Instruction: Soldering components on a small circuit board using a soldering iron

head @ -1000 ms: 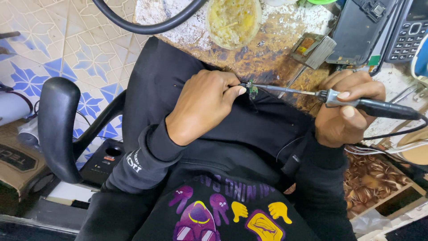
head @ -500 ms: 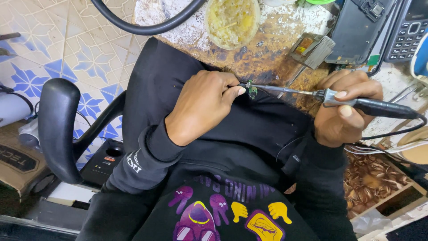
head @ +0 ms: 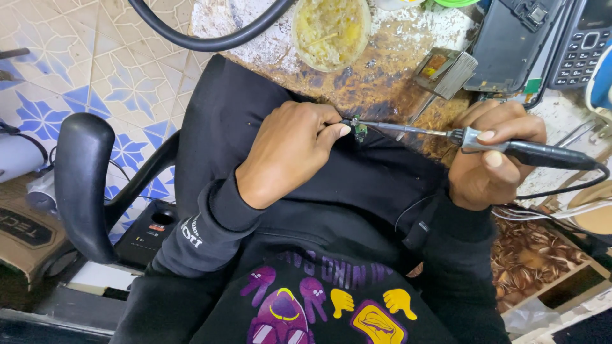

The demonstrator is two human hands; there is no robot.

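Yellow residue fills the round tub (head: 331,30); left hand (head: 287,153) pinches a tiny board (head: 361,130), right hand (head: 491,159) clasps the soldering iron (head: 510,145).

Tight bench: yellow paste dish (head: 331,28) and black hose (head: 210,39) block the far side, phones (head: 548,44) crowd far right, chair armrest (head: 80,185) walls the left.

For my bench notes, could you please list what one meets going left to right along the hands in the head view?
Chair armrest → left hand → small green circuit board → soldering iron, gripped by the right hand.
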